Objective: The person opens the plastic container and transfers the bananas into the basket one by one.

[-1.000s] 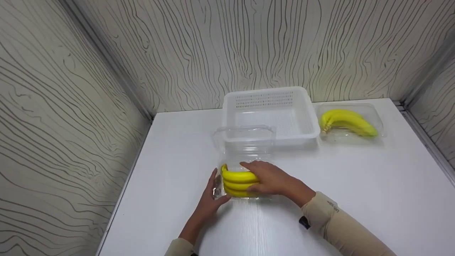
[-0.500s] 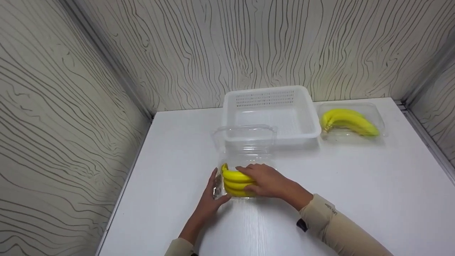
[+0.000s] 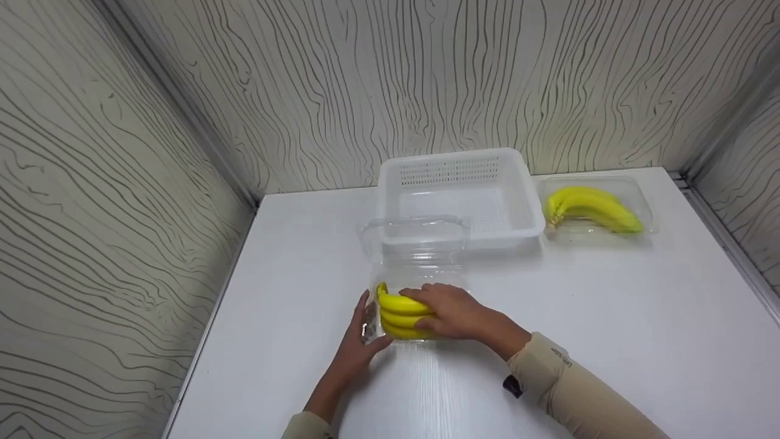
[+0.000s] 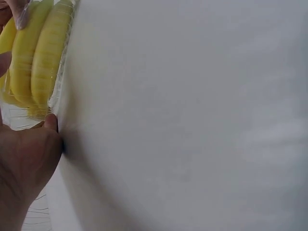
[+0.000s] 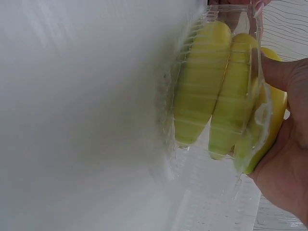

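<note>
A bunch of yellow bananas (image 3: pixel 402 319) lies in the base of a clear plastic clamshell box (image 3: pixel 426 275), stems toward the left end. The box's hinged lid (image 3: pixel 421 239) stands raised at the back. My right hand (image 3: pixel 456 312) grips the bunch from above near its right end, thumb on the near side. In the right wrist view the banana tips (image 5: pixel 219 149) show green through the box wall. My left hand (image 3: pixel 355 352) holds the box's left end, with its thumb at the front corner and its fingers along the side.
Behind the box stands a white plastic basket (image 3: pixel 461 155) with slotted walls, partly seen through the raised lid. To its right, another clear box (image 3: pixel 635 194) with bananas (image 3: pixel 594 208) in it sits on the white table (image 3: pixel 609 305). Patterned panels (image 3: pixel 341 91) border the table.
My right hand has shifted slightly left along the bananas. My left hand keeps its place on the box's end, and the lid stays raised.
</note>
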A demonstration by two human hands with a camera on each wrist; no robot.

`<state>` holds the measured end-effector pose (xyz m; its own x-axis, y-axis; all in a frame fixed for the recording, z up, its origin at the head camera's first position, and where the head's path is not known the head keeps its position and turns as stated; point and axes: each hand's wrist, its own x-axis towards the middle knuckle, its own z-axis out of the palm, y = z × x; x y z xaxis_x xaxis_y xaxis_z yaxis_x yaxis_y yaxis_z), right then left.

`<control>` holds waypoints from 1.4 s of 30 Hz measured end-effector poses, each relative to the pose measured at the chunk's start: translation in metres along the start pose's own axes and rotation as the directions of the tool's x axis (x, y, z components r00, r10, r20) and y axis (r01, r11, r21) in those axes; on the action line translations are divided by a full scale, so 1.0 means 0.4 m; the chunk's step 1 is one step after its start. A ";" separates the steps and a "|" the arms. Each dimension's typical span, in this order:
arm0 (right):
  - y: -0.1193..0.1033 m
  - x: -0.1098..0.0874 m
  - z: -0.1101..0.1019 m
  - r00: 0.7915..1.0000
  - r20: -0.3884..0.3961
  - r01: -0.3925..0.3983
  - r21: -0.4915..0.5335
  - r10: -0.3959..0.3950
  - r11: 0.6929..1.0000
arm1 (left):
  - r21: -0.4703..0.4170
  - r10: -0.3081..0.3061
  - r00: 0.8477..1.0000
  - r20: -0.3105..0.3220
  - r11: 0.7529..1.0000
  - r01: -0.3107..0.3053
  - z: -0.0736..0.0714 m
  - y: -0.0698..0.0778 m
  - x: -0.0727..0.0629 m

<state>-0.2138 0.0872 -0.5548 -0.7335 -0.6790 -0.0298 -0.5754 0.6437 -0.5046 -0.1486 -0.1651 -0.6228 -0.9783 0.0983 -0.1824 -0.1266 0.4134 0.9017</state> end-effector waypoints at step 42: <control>0.021 0.004 -0.003 0.998 0.033 -0.065 0.202 0.060 0.977 | -0.014 -0.013 1.000 -0.012 1.000 0.013 -0.002 -0.001 -0.004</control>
<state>-0.2201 0.0918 -0.5582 -0.7545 -0.6504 -0.0883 -0.4411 0.6020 -0.6655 -0.1470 -0.1662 -0.6224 -0.9785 0.0816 -0.1892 -0.1413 0.4023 0.9046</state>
